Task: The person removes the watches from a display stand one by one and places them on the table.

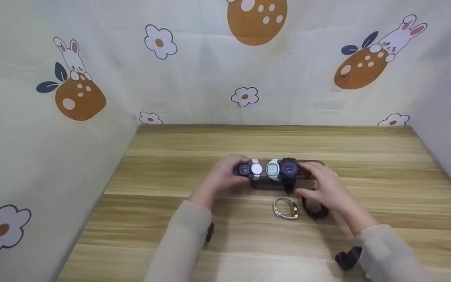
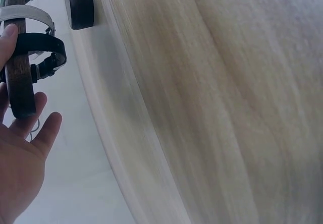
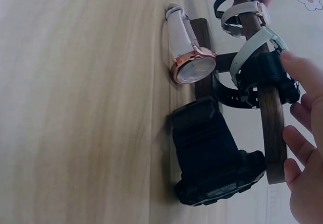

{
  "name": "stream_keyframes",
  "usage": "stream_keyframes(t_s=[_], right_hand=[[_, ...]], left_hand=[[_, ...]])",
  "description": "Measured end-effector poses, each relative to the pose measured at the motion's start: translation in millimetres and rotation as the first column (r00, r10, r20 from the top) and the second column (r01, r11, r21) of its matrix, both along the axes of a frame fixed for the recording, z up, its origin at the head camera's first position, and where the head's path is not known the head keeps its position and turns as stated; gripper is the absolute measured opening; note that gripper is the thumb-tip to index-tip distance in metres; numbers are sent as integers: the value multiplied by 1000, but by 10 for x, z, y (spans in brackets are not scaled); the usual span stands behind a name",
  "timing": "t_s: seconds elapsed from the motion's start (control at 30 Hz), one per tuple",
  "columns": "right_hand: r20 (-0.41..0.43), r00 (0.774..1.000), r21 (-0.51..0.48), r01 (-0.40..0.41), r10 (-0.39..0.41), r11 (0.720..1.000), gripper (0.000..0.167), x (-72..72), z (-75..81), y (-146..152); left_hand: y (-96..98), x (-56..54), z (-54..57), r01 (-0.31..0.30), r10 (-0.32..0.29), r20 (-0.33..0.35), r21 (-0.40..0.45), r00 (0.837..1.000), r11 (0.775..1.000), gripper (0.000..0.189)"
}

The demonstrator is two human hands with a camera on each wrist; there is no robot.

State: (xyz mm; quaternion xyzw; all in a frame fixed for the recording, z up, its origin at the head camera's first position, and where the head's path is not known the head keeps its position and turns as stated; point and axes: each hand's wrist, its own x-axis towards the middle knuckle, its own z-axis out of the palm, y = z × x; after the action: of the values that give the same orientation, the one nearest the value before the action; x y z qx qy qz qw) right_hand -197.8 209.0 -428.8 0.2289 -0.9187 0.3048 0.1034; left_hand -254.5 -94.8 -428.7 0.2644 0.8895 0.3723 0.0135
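A dark wooden watch stand [image 3: 272, 133] carries a row of watches on its bar. From left to right are a small black square-faced watch [image 1: 244, 169], a white round-faced watch [image 1: 256, 169], a mint-green watch [image 1: 273, 169] and a large black watch [image 1: 289, 167]. At the bar's left end, my left hand [image 1: 225, 174] grips the small black watch, thumb against its strap. My right hand [image 1: 329, 188] is at the other end, fingers loosely bent and one fingertip against the large black watch. Part of the bar is hidden behind the watches.
In front of the stand, a rose-gold watch with a pale strap [image 3: 197, 70] and a chunky black watch [image 3: 207, 138] rest on the wooden table [image 1: 163, 164]. Patterned cloth walls [image 1: 206, 70] rise behind the table and at both sides.
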Motion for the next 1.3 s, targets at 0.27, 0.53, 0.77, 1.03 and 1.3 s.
stream_keyframes(t_s=[0.27, 0.53, 0.77, 1.03, 1.3], right_hand=[[106, 994, 19, -32, 30, 999, 81, -80, 121, -23], [84, 996, 7, -28, 27, 1000, 78, -149, 126, -111], [72, 997, 20, -12, 11, 1000, 77, -187, 129, -171], [81, 997, 27, 5, -8, 1000, 72, -218, 141, -174], [77, 997, 2, 10, -10, 1000, 64, -226, 115, -144]], left_hand=[[-9, 7, 32, -8, 8, 15, -9, 1000, 1000, 54], [-14, 13, 22, -14, 14, 18, -10, 1000, 1000, 54], [-31, 26, -3, -2, 2, -13, -4, 1000, 1000, 51], [-11, 12, -16, 4, -4, -3, -10, 1000, 1000, 53], [-2, 16, 10, 1, -1, 18, -6, 1000, 1000, 52]])
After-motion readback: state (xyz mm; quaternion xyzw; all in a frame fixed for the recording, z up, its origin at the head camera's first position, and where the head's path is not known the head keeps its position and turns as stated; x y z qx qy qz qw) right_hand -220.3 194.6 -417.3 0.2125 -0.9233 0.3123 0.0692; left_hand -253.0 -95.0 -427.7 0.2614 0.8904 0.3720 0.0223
